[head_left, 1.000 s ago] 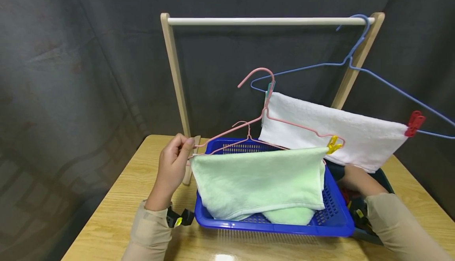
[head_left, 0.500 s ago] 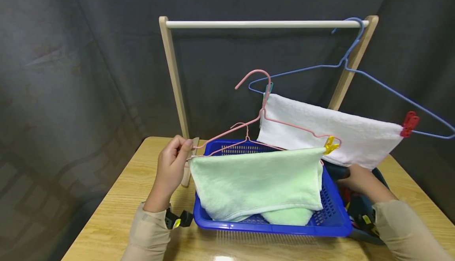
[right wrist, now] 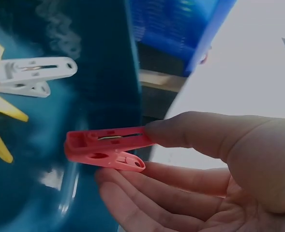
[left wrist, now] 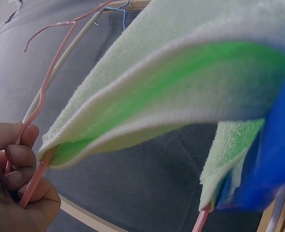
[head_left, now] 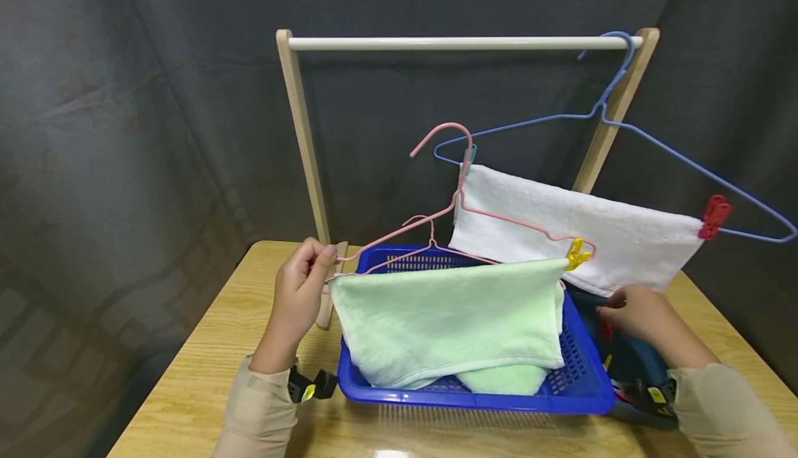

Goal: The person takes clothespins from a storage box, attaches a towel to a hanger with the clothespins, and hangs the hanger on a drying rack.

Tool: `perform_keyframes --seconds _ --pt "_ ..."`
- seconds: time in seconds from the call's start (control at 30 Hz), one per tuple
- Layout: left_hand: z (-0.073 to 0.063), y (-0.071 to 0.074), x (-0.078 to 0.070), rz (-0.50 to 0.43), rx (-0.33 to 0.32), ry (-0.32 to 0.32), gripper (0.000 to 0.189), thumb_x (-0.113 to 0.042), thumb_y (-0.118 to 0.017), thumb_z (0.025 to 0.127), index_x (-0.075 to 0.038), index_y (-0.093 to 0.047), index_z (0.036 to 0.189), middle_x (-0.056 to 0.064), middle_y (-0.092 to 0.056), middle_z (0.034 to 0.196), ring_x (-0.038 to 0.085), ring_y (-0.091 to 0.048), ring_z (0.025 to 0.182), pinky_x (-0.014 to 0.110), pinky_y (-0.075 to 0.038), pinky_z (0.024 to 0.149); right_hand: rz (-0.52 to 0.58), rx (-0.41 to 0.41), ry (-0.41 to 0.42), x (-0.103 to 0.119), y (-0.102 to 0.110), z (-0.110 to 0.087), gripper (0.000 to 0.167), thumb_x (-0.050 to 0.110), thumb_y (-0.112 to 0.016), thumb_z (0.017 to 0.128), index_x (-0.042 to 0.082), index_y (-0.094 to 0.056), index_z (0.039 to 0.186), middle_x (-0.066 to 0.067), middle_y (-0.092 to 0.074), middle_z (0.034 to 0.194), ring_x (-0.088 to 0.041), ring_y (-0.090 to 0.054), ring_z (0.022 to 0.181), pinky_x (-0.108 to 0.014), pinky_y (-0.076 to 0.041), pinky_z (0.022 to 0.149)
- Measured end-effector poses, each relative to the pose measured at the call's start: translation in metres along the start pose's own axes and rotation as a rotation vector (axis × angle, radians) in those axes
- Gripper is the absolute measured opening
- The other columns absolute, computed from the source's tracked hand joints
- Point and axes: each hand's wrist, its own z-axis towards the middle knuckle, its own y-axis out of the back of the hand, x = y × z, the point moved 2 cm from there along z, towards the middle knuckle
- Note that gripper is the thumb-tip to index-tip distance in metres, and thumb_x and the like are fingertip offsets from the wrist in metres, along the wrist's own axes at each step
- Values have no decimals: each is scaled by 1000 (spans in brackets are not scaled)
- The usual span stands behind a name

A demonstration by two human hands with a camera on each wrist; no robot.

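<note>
My left hand (head_left: 302,281) grips the left end of a pink hanger (head_left: 411,229). A light green towel (head_left: 449,319) is draped over the hanger's bottom bar, and a yellow clothespin (head_left: 577,255) clips its right corner. No clothespin shows at the towel's left corner, close to my left fingers. Over the dark teal bin (head_left: 642,368), my right hand (head_left: 648,316) pinches a red clothespin (right wrist: 108,145) by its handle end, between thumb and fingers. In the right wrist view, a white clothespin (right wrist: 33,75) and yellow clothespins (right wrist: 2,113) lie in the bin.
A blue basket (head_left: 480,402) under the towel holds another pink hanger (head_left: 430,240) and green cloth. Behind, a blue hanger (head_left: 623,125) on the rack's white rail (head_left: 461,43) carries a white towel (head_left: 573,226), which hangs close above the bin.
My right hand has drawn back out of the bin and a red clothespin now shows in its fingers. The left hand keeps its hold on the pink hanger. The head view has shifted slightly.
</note>
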Motion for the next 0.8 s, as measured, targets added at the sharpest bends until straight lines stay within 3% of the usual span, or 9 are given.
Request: perform_keyframes --seconds 0.47,0.6,0.8 --pt "-1 0 -1 -3 5 17 21 -5 -53 105 0 -58 85 1 -51 74 13 -41 62 24 -35 56 -40 -136 67 17 11 -17 34 20 -74 89 -13 -65 88 -20 -67 77 -32 -63 69 -42 -51 58" --pt "-1 1 -1 -3 -4 21 21 -6 -54 105 0 -58 85 1 -50 73 13 -41 62 24 -34 56 -55 -165 77 27 13 -21 33 23 -73 88 -8 -64 83 -12 -64 73 -28 -57 66 -39 -47 57" --pt "0 0 -2 -21 4 13 22 -5 -54 105 0 -57 84 1 -45 70 13 -39 61 24 -33 55 -35 -192 92 43 13 -28 33 21 -75 88 -11 -64 89 -9 -62 74 -24 -54 66 -35 -46 56"
